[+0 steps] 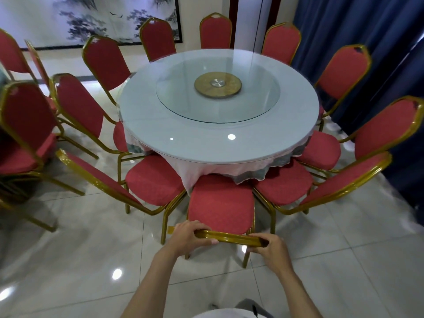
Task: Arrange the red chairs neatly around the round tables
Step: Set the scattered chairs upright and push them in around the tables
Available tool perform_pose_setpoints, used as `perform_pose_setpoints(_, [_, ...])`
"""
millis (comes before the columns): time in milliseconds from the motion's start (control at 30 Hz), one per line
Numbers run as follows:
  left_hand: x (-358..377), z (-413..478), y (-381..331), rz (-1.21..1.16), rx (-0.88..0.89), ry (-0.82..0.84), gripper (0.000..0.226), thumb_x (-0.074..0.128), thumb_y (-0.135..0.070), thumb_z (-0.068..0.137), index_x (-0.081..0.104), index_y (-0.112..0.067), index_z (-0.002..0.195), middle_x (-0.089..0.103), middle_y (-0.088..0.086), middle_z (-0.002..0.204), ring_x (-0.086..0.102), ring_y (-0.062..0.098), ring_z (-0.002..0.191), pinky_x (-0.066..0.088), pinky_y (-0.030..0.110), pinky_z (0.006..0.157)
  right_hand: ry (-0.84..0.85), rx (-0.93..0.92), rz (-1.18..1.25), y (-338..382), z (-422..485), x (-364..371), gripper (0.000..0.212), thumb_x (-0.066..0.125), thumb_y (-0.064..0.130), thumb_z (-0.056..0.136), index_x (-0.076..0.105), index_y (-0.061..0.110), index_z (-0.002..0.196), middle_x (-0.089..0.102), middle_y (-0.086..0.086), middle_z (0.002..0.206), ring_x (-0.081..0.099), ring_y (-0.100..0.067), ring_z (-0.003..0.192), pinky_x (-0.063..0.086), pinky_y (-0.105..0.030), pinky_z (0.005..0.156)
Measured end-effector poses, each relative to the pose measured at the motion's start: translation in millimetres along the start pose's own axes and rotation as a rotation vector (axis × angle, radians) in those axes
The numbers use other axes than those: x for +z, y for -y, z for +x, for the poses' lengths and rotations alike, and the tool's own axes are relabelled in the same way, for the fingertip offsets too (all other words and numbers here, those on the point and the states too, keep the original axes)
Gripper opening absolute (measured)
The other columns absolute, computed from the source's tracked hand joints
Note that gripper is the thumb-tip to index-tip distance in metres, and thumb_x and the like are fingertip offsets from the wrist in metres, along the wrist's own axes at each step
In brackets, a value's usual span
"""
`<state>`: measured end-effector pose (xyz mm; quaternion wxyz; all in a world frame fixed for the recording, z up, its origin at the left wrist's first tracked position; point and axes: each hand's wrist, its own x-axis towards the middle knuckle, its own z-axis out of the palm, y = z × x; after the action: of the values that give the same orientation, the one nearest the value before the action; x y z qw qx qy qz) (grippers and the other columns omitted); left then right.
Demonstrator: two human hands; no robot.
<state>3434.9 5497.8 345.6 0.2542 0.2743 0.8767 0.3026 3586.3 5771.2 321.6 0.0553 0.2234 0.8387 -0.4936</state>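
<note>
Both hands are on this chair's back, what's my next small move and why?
Probably ease the chair slightly straight forward: left hand and right hand grip its top rail, and its seat only just reaches under the tablecloth.

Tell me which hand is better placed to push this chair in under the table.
Left, marginally: the left hand grips the chair's gold top rail nearer its middle, while the right hand holds its far end; both would probably push together.
</note>
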Motion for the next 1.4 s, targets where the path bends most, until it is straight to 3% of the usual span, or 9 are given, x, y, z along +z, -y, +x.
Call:
perform_pose_setpoints(100, [-5, 4, -6, 0.031, -0.016, 0.053, 0.059, 0.056, -0.099, 0.06, 0.065, -0.049, 0.091, 0.062, -0.024, 0.09, 0.054, -0.002, 0.088, 0.043, 0.035, 0.085, 0.0, 0.015, -0.036, -4, 4, -2, 0.038, 0.091, 0.011, 0.072, 0.079, 0.022, 0.107, 0.076, 0.009, 0.101, 0.07, -0.001, 0.095, 0.055, -0.011, 0.076])
perform_pose_setpoints(300, [-10, 10, -10, 0.005, -0.032, 0.132, 0.057, 0.056, -0.096, 0.063, 0.058, -0.044, 0.085, 0.053, -0.022, 0.091, 0.048, 0.001, 0.087, 0.042, 0.04, 0.089, 0.013, 0.026, -0.07, -9, 13, -5, 0.042, 0.094, 0.025, 0.065, 0.079, 0.032, 0.103, 0.076, 0.012, 0.099, 0.071, -0.006, 0.098, 0.062, -0.031, 0.088])
perform_pose_setpoints(567, [6, 0, -5, -0.149, -0.059, -0.015, 0.051, 0.07, -0.088, 0.064, 0.067, -0.046, 0.092, 0.064, -0.023, 0.09, 0.057, 0.002, 0.095, 0.039, 0.046, 0.105, -0.014, 0.085, 0.018, 0, 5, -7, 0.033, 0.092, 0.012, 0.071, 0.078, 0.028, 0.096, 0.077, 0.008, 0.092, 0.073, -0.011, 0.092, 0.063, -0.029, 0.082])
perform_pose_setpoints(633, [10, -3, -5, -0.158, -0.077, -0.068, 0.053, 0.071, -0.089, 0.062, 0.068, -0.047, 0.092, 0.066, -0.02, 0.092, 0.057, 0.003, 0.1, 0.036, 0.045, 0.107, 0.026, 0.078, 0.025, 9, 3, -7, 0.031, 0.089, 0.013, 0.077, 0.076, 0.029, 0.101, 0.076, 0.008, 0.098, 0.072, -0.012, 0.098, 0.062, -0.029, 0.085])
perform_pose_setpoints(733, [6, -5, -16, -0.204, -0.075, -0.07, 0.05, 0.075, -0.083, 0.063, 0.069, -0.046, 0.095, 0.069, -0.025, 0.094, 0.061, -0.001, 0.1, 0.033, 0.039, 0.106, 0.133, 0.034, -0.043, 13, 6, -7, 0.039, 0.085, 0.031, 0.078, 0.07, 0.043, 0.113, 0.063, 0.015, 0.12, 0.063, -0.01, 0.114, 0.057, -0.036, 0.099])
perform_pose_setpoints(833, [3, 0, -33, -0.378, -0.06, -0.034, 0.044, 0.082, -0.07, 0.068, 0.073, -0.039, 0.098, 0.072, -0.021, 0.1, 0.066, 0.003, 0.101, 0.048, 0.032, 0.098, 0.198, 0.05, -0.055, 23, 0, -13, 0.045, 0.082, 0.033, 0.082, 0.065, 0.045, 0.122, 0.053, 0.017, 0.127, 0.055, -0.009, 0.12, 0.05, -0.036, 0.106])
perform_pose_setpoints(967, [5, 14, -66, -0.52, -0.008, -0.113, 0.023, 0.081, -0.047, 0.084, 0.075, -0.028, 0.095, 0.075, -0.01, 0.097, 0.07, 0.007, 0.094, 0.056, 0.028, 0.085, 0.122, 0.094, 0.054, 31, -13, -26, 0.028, 0.072, 0.03, 0.095, 0.067, 0.034, 0.122, 0.06, 0.013, 0.124, 0.058, -0.006, 0.117, 0.051, -0.028, 0.1])
perform_pose_setpoints(1133, [17, 40, -94, -0.494, 0.04, -0.178, 0.005, 0.073, -0.033, 0.094, 0.075, -0.029, 0.093, 0.075, -0.009, 0.093, 0.069, 0.007, 0.091, 0.057, 0.032, 0.087, -0.074, 0.116, 0.185, 25, -29, -60, 0.016, 0.065, 0.02, 0.1, 0.072, 0.028, 0.112, 0.071, 0.013, 0.109, 0.065, 0.001, 0.103, 0.053, -0.017, 0.087])
perform_pose_setpoints(1400, [62, 99, -154, -0.483, 0.023, -0.194, 0.01, 0.069, -0.019, 0.096, 0.075, -0.024, 0.09, 0.076, -0.005, 0.087, 0.071, 0.016, 0.083, 0.059, 0.044, 0.083, -0.116, 0.146, 0.221, -21, -36, -141, 0.014, 0.066, 0.031, 0.099, 0.073, 0.038, 0.109, 0.074, 0.018, 0.106, 0.068, -0.001, 0.103, 0.056, -0.027, 0.093])
